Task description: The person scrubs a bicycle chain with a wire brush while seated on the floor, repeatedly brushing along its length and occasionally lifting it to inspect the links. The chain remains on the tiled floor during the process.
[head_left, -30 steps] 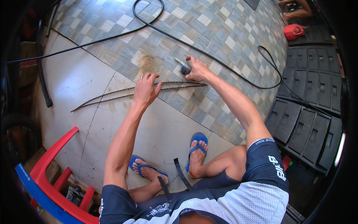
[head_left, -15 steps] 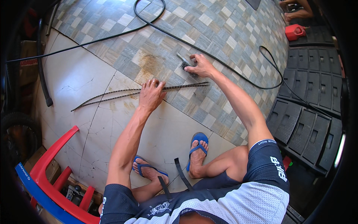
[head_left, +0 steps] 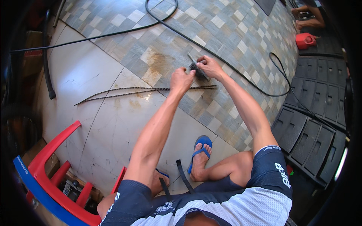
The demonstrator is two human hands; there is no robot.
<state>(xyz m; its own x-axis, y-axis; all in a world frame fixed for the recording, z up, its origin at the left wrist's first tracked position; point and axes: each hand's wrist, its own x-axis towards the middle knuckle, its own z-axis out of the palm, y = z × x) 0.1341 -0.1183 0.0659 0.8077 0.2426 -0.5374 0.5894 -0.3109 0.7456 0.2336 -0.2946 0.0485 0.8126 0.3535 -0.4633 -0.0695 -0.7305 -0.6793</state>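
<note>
Off the floor, my right hand (head_left: 212, 67) grips a brush with dark bristles (head_left: 196, 69) and a thin, pale back. My left hand (head_left: 182, 80) meets it from the other side, its fingers closed at the bristles; whether they pinch anything there is hard to see. Below both hands a bicycle chain (head_left: 124, 91) lies stretched out and doubled on the floor, running from the pale tiles onto the patterned ones. My left hand and wrist cover a short stretch of it. Beside the chain is a brown stain (head_left: 154, 64) on the tiles.
A black hose (head_left: 113, 34) loops across the far floor. Black drawer units (head_left: 311, 139) stand at the right, with a red container (head_left: 304, 40) beyond. At the lower left is a red plastic stool or chair frame (head_left: 56, 180). Another person's hand (head_left: 301, 20) shows at the far right.
My left hand has left the chain and moved up and right to the brush. My right hand still holds the brush, now raised slightly and turned. The view has shifted a little.
</note>
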